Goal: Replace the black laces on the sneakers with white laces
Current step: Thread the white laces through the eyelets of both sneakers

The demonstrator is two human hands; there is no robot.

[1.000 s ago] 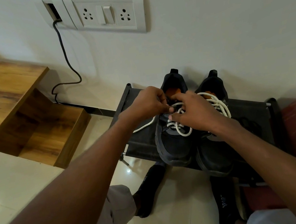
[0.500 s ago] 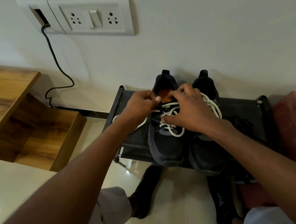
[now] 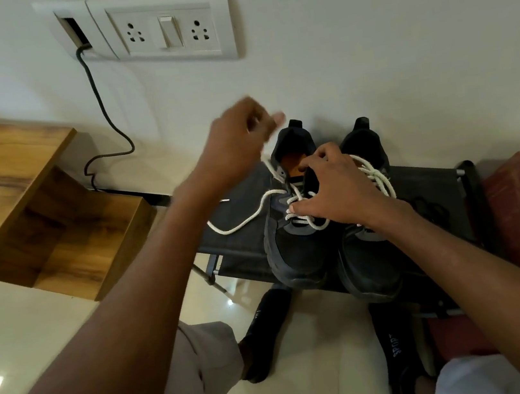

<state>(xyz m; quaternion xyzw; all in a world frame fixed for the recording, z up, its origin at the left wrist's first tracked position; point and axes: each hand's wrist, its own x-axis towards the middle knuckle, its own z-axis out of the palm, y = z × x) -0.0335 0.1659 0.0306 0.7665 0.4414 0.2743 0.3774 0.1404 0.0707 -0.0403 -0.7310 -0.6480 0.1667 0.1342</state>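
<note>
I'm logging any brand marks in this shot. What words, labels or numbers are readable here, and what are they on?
"SPOR": white letters running along the black sock on the foot at the lower right; any further letters are cut off by a fold.
Black sock on the other foot: a faint mark, too small to read.
Dark sneakers and white wall socket plate: no readable text.

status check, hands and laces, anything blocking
Left hand raised, pinching white lace pulled up from left sneaker. Right hand pressing down on that sneaker's lacing. Nothing in the way.

Black sneakers (image 3: 327, 247) — white laces (image 3: 299, 197) half-threaded
</note>
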